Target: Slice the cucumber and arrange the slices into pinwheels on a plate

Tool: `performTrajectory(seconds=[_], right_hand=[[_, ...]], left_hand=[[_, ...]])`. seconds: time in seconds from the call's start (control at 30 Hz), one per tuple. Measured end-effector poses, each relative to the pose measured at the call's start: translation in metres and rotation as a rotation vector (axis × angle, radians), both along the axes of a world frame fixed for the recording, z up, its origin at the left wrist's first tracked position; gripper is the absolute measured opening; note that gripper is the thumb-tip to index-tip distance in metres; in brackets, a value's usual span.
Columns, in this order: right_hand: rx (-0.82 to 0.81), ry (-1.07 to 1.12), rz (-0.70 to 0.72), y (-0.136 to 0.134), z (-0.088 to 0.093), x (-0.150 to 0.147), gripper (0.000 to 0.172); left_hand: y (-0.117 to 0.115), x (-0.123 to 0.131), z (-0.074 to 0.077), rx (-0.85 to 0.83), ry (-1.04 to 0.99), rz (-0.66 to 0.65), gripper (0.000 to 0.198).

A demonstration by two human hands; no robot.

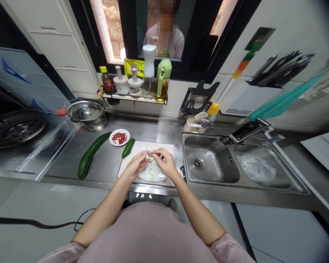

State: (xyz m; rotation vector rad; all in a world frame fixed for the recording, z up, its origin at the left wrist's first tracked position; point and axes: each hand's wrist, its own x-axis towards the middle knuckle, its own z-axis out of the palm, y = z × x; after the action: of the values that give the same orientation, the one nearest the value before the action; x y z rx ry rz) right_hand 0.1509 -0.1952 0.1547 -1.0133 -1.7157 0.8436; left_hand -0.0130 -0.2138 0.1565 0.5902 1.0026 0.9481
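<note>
My left hand (138,165) and my right hand (164,160) meet above a white plate (144,176). Between their fingertips is a small green cucumber slice (150,155), pinched by the right hand and held at its other side by the left fingers. Pale curved cucumber slices (152,174) lie on the plate. Under the plate is a light cutting board (168,148). A cut cucumber piece (128,148) rests at the board's left edge. At the board's right side lies a knife (178,151), its dark handle toward me.
A whole cucumber (88,157) and a small plate (128,136) of chopped red pieces are on the steel counter to the left. A lidded pot (94,122) stands behind. The sink (211,164) is at right. Bottles line a wall rack (150,99).
</note>
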Motion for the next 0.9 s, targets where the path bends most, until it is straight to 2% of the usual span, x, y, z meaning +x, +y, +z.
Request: performTrajectory(seconds=[0.17, 0.5, 0.7, 0.9], right_hand=[[0.033, -0.016, 0.013, 0.000, -0.004, 0.003, 0.017], [0.015, -0.048, 0.014, -0.001, -0.007, 0.003, 0.015], [-0.029, -0.044, 0.023, 0.000, -0.009, 0.002, 0.015], [-0.130, -0.020, 0.033, 0.002, -0.008, 0.001, 0.021]], left_hand=[[0.002, 0.003, 0.009, -0.043, -0.099, 0.054, 0.048], [0.007, 0.000, 0.005, -0.018, -0.087, 0.092, 0.054], [0.008, 0.003, 0.013, 0.038, -0.001, 0.146, 0.059], [0.012, 0.004, 0.009, 0.120, 0.096, 0.158, 0.060]])
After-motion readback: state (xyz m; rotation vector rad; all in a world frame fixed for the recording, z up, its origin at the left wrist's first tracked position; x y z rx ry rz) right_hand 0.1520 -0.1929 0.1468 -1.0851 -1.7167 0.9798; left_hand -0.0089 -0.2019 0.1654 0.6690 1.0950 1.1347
